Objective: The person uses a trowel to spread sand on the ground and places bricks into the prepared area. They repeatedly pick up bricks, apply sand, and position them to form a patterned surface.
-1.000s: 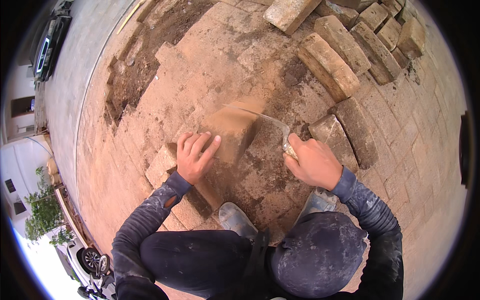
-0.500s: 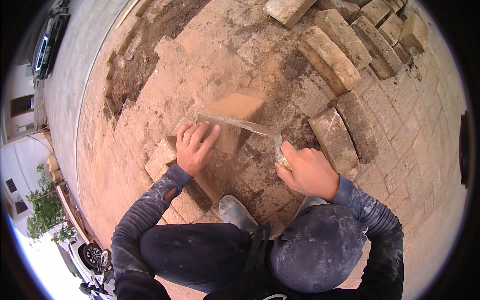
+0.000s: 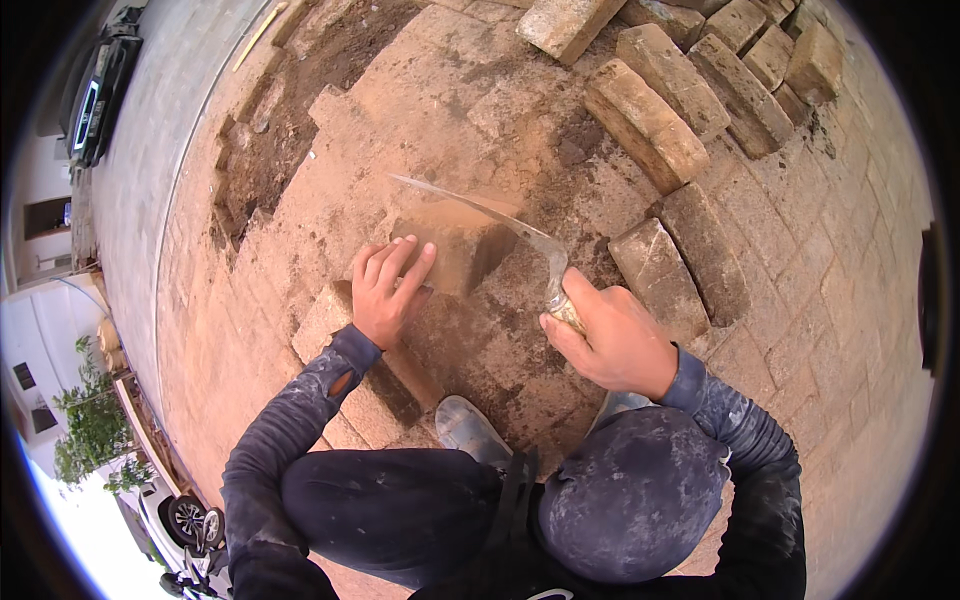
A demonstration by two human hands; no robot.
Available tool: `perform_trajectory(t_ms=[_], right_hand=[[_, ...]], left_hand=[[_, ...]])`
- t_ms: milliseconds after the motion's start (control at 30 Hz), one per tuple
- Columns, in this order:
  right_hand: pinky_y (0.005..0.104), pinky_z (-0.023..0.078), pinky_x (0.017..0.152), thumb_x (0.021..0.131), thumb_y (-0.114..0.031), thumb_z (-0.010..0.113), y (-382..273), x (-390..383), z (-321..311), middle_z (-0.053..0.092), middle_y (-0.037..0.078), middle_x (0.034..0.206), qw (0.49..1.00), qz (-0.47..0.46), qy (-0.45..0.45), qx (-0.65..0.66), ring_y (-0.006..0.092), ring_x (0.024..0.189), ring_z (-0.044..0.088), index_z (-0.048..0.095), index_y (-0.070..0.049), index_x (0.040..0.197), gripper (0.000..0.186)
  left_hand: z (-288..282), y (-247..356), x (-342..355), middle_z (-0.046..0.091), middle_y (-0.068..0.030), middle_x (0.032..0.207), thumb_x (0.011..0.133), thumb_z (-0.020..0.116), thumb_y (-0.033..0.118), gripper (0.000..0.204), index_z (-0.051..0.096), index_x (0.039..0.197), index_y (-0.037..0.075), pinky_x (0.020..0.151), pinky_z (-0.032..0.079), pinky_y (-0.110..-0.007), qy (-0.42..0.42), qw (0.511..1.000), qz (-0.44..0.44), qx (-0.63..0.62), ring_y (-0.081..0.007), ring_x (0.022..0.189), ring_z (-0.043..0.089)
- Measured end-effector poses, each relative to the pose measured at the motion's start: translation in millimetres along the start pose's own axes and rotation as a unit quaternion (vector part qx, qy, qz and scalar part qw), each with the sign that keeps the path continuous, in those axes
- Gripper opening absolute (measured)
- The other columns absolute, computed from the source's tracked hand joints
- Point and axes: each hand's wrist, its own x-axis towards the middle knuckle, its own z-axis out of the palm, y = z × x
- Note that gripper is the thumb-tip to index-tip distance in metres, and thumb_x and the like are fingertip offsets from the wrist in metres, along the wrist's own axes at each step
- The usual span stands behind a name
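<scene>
My right hand (image 3: 622,340) is closed round the handle of a trowel (image 3: 555,262). Its thin metal blade is seen almost edge-on, pointing up and left above a dusty tan paving block (image 3: 462,250). That block rests on the dirt in front of my shoes. My left hand (image 3: 385,300) grips its left side, fingertips bent over the edge. Part of the block is hidden behind those fingers, and dust blurs its top. Nearer to me, below my left wrist, more paving blocks (image 3: 385,395) lie at the edge of the dug patch.
Loose paving blocks (image 3: 650,120) are piled at the upper right, with two more (image 3: 660,275) beside my right hand. A dug-out trench (image 3: 265,130) runs along the upper left. My shoe (image 3: 470,428) stands on the dirt. Parked cars (image 3: 103,90) are at the far left.
The trowel blade has swung up and away from the block, its tip now farther from me. My left hand stays on the block with hardly any shift.
</scene>
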Motion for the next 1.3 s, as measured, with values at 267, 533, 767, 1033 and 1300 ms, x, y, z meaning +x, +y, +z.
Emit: perform_trajectory(t_ms=[267,533,767,1033,1300], right_hand=[[0.0564,0.050,0.068,0.093,-0.024,0.058,30,20,2,0.062,0.031,0.070,0.992,0.000,0.111,-0.054,0.0501,0.070,0.064,0.051,0.007,0.101,0.033],[0.0499,0.054,0.070,0.096,-0.027,0.055,73,37,11,0.066,0.029,0.078,0.998,0.052,0.024,-0.039,0.0441,0.069,0.068,0.052,0.010,0.102,0.038],[0.0546,0.052,0.068,0.096,-0.027,0.056,61,45,46,0.065,0.032,0.076,0.975,0.131,0.121,0.136,0.0504,0.073,0.065,0.051,0.010,0.103,0.038],[0.0575,0.051,0.072,0.097,-0.029,0.055,40,35,47,0.064,0.034,0.076,0.985,0.087,0.101,0.110,0.0515,0.077,0.065,0.049,0.008,0.106,0.038],[0.0541,0.054,0.072,0.097,-0.028,0.054,58,51,37,0.066,0.031,0.075,0.976,0.160,0.046,0.137,0.0459,0.071,0.069,0.051,0.014,0.104,0.042]], left_hand=[[6,-6,29,0.055,-0.0127,0.135,0.067,0.085,0.018,0.080,0.055,0.141,0.012,0.103,0.041,-0.049,0.010,1.000,-0.001,0.018,-0.0321,0.122,0.054],[-18,-18,79,0.053,-0.0141,0.138,0.067,0.088,0.024,0.088,0.048,0.145,0.012,0.109,0.037,-0.050,-0.076,0.996,0.036,-0.036,-0.0358,0.126,0.051],[-17,-27,111,0.059,-0.0206,0.126,0.063,0.083,0.044,0.096,0.046,0.143,0.007,0.108,0.037,-0.049,-0.151,0.987,-0.011,-0.061,-0.0383,0.115,0.057],[-9,-15,117,0.064,-0.0222,0.122,0.067,0.079,0.055,0.093,0.050,0.138,0.002,0.098,0.041,-0.048,-0.122,0.972,-0.195,-0.042,-0.0358,0.110,0.062],[-10,-17,121,0.068,-0.0249,0.115,0.069,0.074,0.065,0.100,0.044,0.145,0.007,0.092,0.049,-0.052,-0.177,0.932,-0.314,-0.036,-0.0400,0.102,0.068]])
